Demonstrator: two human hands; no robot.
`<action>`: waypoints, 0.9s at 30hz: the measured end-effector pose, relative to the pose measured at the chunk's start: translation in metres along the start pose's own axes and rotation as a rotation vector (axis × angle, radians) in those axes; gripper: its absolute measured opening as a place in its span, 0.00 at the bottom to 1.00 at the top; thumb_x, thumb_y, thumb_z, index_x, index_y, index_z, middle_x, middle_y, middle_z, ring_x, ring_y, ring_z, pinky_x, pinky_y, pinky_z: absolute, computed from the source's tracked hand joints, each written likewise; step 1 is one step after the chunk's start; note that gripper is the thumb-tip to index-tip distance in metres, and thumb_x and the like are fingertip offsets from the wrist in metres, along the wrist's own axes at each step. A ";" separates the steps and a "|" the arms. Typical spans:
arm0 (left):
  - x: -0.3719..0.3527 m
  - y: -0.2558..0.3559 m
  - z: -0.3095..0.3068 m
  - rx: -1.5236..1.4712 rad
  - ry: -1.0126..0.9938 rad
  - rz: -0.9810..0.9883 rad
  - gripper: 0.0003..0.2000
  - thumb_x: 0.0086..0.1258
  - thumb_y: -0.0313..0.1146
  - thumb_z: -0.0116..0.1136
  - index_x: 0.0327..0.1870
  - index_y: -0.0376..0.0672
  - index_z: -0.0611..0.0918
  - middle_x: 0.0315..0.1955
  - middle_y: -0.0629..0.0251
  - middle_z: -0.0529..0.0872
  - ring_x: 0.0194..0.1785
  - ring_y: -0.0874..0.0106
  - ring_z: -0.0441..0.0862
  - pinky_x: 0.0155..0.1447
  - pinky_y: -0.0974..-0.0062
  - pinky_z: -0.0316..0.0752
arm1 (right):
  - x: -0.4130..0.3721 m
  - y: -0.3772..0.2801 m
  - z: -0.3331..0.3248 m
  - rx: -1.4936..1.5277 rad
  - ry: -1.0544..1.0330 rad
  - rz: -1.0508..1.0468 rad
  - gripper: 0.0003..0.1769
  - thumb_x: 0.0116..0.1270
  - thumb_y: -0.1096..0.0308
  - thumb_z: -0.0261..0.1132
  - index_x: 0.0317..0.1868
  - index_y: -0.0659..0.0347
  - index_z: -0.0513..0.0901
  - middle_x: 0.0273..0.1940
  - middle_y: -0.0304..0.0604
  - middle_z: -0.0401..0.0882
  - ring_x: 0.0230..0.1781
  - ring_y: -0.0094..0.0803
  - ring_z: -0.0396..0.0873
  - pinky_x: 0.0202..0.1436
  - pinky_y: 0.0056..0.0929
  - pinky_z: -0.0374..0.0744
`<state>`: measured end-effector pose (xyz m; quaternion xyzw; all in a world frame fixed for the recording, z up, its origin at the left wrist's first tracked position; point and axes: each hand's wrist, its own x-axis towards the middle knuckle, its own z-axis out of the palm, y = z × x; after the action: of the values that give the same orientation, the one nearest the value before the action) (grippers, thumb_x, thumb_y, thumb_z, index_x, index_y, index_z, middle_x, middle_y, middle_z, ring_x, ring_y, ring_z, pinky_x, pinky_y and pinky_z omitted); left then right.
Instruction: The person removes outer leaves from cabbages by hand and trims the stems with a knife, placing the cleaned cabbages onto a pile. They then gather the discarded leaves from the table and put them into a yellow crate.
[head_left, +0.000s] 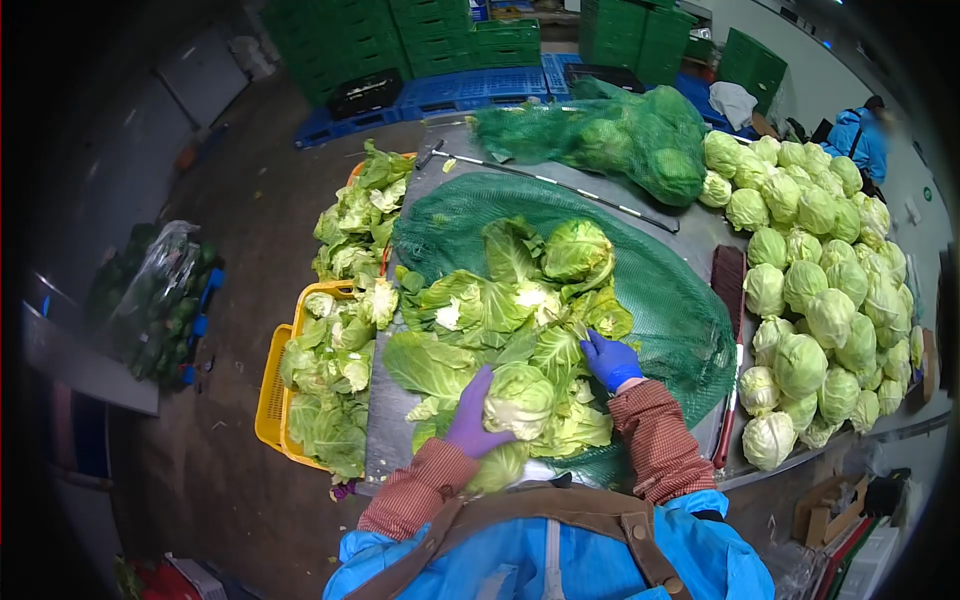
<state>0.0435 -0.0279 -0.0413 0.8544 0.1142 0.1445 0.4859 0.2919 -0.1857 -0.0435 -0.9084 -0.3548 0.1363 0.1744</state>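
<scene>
- Room: dark concrete floor (230,470). Stacked green crates (440,35) stand along the back wall, with blue pallets (470,90) in front of them.
- Surface: a grey metal bench (390,430) runs away from the wearer. A green net (670,300) is spread flat over most of it.
- Right side of the bench: a pile of trimmed cabbages (820,290), packed touching one another out to the edge.
- Far end: a net sack (600,140) holding more cabbages. A thin rod (560,185) lies across the bench just in front of it.
- Left of the bench, on the floor: yellow crates (272,390) heaped with discarded leaves.
- Bench centre: loose leaves (480,300) scattered on the net.
- Cabbage head (520,400): at the near bench edge, among the leaves.
- Left hand (472,420), purple glove: fingers clamped on the near-left side of the cabbage head.
- Right hand (610,360), blue glove: curled closed, just right of the head. The two hands are apart.
- Hard to make out: whatever the right hand grips is hidden by glove and leaves.
- A second person (860,135) at far right is blurred, and the frame corners are vignetted black.
- The contents of the bag (155,300) at left are unclear.
</scene>
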 end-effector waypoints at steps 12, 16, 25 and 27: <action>0.003 0.024 0.012 -0.339 0.198 -0.273 0.56 0.38 0.34 0.79 0.68 0.35 0.50 0.60 0.48 0.61 0.65 0.57 0.63 0.67 0.64 0.63 | -0.065 -0.077 -0.007 0.594 -0.110 -0.109 0.55 0.50 0.61 0.75 0.73 0.50 0.49 0.43 0.50 0.79 0.44 0.40 0.79 0.49 0.33 0.75; -0.016 -0.047 0.013 -0.341 0.183 -0.329 0.54 0.42 0.39 0.78 0.68 0.33 0.53 0.60 0.48 0.60 0.66 0.57 0.61 0.68 0.64 0.62 | -0.066 -0.038 0.033 0.818 -0.210 -0.162 0.50 0.49 0.62 0.72 0.71 0.50 0.55 0.48 0.58 0.78 0.47 0.44 0.79 0.51 0.33 0.76; -0.005 0.026 0.014 0.016 0.150 -0.323 0.62 0.34 0.47 0.80 0.68 0.28 0.50 0.60 0.43 0.61 0.64 0.52 0.61 0.67 0.60 0.60 | -0.072 -0.036 -0.012 0.649 -0.151 -0.096 0.45 0.47 0.61 0.75 0.67 0.52 0.65 0.46 0.50 0.78 0.45 0.38 0.79 0.50 0.32 0.77; 0.000 0.038 0.017 0.153 0.102 -0.148 0.61 0.35 0.46 0.78 0.69 0.29 0.50 0.59 0.43 0.63 0.60 0.50 0.64 0.64 0.57 0.62 | -0.074 -0.056 -0.042 0.567 -0.006 -0.325 0.48 0.43 0.57 0.78 0.65 0.54 0.67 0.48 0.49 0.77 0.46 0.36 0.79 0.48 0.30 0.77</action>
<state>0.0520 -0.0606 -0.0171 0.8698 0.2124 0.1422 0.4220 0.2211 -0.2075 0.0264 -0.7547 -0.4433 0.2028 0.4390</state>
